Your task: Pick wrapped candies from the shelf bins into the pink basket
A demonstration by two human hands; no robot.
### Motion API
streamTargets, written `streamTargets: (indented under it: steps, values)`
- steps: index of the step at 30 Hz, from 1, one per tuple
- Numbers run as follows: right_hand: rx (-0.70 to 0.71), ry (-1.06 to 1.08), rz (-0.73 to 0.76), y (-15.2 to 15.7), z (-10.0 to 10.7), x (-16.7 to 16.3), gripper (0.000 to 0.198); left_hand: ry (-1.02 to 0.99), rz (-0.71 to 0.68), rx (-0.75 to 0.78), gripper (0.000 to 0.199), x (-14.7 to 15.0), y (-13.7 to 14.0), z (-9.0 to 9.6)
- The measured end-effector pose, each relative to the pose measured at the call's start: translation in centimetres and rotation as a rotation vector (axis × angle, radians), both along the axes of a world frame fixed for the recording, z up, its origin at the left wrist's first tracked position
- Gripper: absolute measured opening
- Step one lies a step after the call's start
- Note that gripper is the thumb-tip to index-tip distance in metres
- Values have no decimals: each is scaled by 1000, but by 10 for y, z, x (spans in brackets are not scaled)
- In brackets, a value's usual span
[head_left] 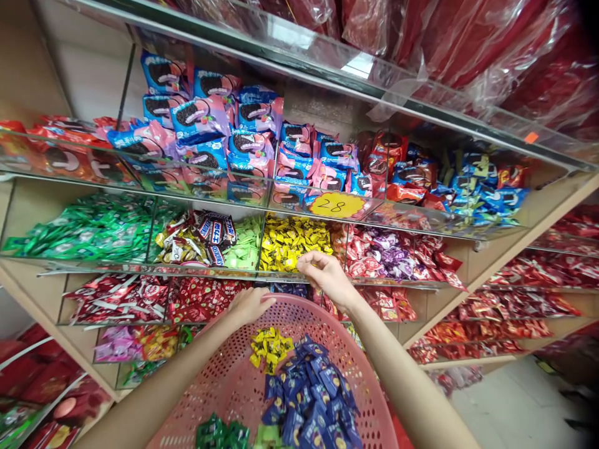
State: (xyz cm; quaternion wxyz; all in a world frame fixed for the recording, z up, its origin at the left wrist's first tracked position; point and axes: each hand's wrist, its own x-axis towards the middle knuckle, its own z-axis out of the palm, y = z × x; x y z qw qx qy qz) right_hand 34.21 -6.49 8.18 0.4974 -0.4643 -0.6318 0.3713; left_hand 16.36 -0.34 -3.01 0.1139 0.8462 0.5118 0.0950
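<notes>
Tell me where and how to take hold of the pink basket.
Probably grip the pink basket by opposite sides of its rim, coming from left and right: it is wide and round, and the navy candies pile toward its right, so one-sided lifting might tip it.

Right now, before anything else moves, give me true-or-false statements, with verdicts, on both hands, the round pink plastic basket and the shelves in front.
1. The right hand is at the shelf compartment of small yellow-wrapped candies. True.
2. The left hand is over the clear floor, away from the round pink perforated plastic basket. False: it is at the basket's far rim.
3. The basket holds only yellow pieces. False: dark-blue packets and dark-green packets lie in it too.
4. The yellow scalloped paper sign shows a handwritten 28. True.
5. The blue-and-pink cookie packets sit higher than the yellow-wrapped candies on the shelf. True.
</notes>
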Motion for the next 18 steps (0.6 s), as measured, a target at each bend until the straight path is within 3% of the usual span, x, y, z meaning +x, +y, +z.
streamTargets:
  steps: [4,9,14,18]
  values:
    - [29,-277,185,0,-13,3,13,6,-3,-12,44,0,1,0]
    - [-93,-566,396,5,-56,10,12,11,13,-30,41,1,0,2]
    - [-234,-755,433,11,-100,14,13,7,14,-22,46,1,-2,4]
    - [-275,-871,468,9,-119,11,15,10,12,-18,47,1,-2,4]
